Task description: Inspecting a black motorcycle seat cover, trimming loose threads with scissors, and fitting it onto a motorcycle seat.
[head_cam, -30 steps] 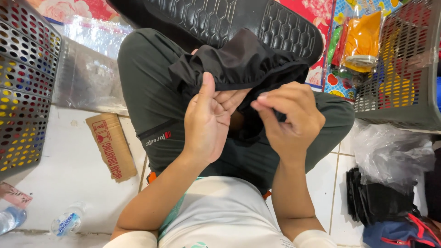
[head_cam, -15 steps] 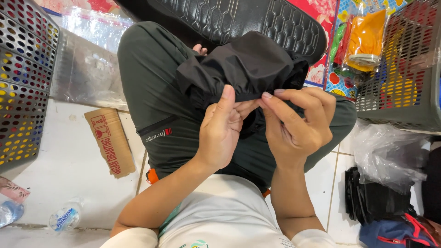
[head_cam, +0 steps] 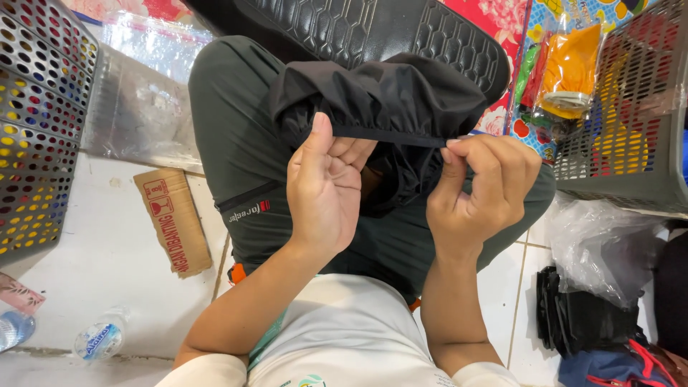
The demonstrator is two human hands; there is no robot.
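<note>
1. Black thin synthetic fabric, a crumpled garment with a narrow corded hem [head_cam: 387, 97], sits bunched on the person's lap over dark green trousers [head_cam: 236, 136]. A second ago the hem was slack between the hands; now it's pulled into a taut straight line from one set of fingertips to the other, and the hands have moved apart, so the edge is stretched out for handling
2. Left hand [head_cam: 326, 190]: palm facing up toward the camera, thumb raised and pressed against the hem, the other fingers curled behind the cloth, so it's gripping the black fabric at the edge, mostly closed but not a tight fist
3. Right hand [head_cam: 484, 186]: clenched into a pinch, thumb and forefinger nipping the hem at its far end, remaining fingers folded into the palm
4. Beyond the fingertips lies a black rubber mat with a hexagon pattern [head_cam: 373, 29]
5. Outside the left hand: a grey perforated plastic basket [head_cam: 32, 122], a brown cardboard scrap [head_cam: 172, 218] and a small clear water bottle [head_cam: 100, 340] on the white tiled floor [head_cam: 107, 265]
6. Outside the right hand: another grey basket [head_cam: 631, 122] and a clear plastic bag [head_cam: 602, 244]
</note>
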